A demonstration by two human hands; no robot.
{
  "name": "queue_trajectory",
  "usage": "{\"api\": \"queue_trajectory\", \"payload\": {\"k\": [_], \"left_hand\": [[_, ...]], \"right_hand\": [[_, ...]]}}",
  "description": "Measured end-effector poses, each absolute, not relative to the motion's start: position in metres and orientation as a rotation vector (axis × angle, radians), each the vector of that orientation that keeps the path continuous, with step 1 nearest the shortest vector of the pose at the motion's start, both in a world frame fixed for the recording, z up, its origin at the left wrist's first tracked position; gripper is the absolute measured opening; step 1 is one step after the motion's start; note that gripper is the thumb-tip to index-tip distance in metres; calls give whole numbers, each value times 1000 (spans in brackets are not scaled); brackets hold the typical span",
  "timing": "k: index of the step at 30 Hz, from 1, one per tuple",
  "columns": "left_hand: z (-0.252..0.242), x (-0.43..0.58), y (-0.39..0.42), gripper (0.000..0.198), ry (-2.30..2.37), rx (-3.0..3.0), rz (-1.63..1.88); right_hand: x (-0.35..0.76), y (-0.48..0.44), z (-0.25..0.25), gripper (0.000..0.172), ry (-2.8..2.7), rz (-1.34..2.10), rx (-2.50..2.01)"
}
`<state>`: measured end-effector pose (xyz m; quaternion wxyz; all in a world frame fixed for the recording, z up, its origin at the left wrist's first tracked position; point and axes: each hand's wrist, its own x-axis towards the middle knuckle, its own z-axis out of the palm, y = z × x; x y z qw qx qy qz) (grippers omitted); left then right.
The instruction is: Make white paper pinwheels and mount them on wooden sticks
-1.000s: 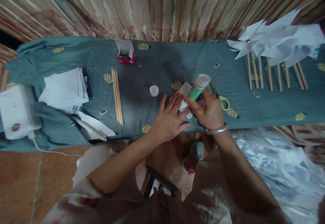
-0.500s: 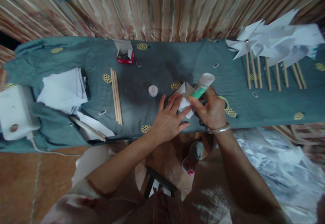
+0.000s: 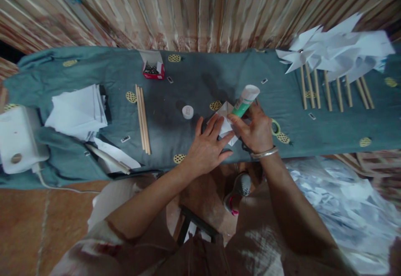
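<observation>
A glue stick (image 3: pixel 245 102) with a white and green body is gripped in my right hand (image 3: pixel 258 130), tilted with its lower end down at a folded white paper square (image 3: pixel 226 109). My left hand (image 3: pixel 208 146) lies with fingers spread, the fingertips pressing the paper onto the cloth. Both hands cover part of the paper, and the tip of the stick is hidden. A round white cap (image 3: pixel 187 112) sits on the cloth to the left. Just right of my right hand is a green scissors handle (image 3: pixel 275 127), mostly hidden.
Several paper pinwheels on sticks (image 3: pixel 332 54) lie at the right. Three wooden sticks (image 3: pixel 143 119), a red box of small metal pieces (image 3: pixel 153 70) and a stack of white paper (image 3: pixel 77 111) are to the left. A white device (image 3: pixel 21 138) with a cable stands at the far left edge.
My right hand has slid the glue stick slightly left over the paper. My left hand stays in place, holding the paper down.
</observation>
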<state>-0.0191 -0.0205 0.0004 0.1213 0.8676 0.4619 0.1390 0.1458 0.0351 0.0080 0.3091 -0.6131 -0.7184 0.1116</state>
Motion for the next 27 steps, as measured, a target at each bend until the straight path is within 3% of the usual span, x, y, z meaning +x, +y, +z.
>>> {"api": "queue_trajectory", "payload": {"k": [7,13,19,24,27], "left_hand": [[-1,-20,-21,56,1358,2545,432],[-2,-19,-21,56,1352,2550,448],[3,-29,-15,53,1350,2588,507],[19,-62,6,45,1708,2507,655],[21,-82,17,39,1804,2412,559]], "right_hand": [[144,39,5,39,-1741,508,-1589],[153,47,2,29,-1228,972,-1292],[173,52,4,31,-828,1102,-1164],[181,43,6,30,-683,1256,-1068],[184,36,10,32,-719,1281,-1075]]}}
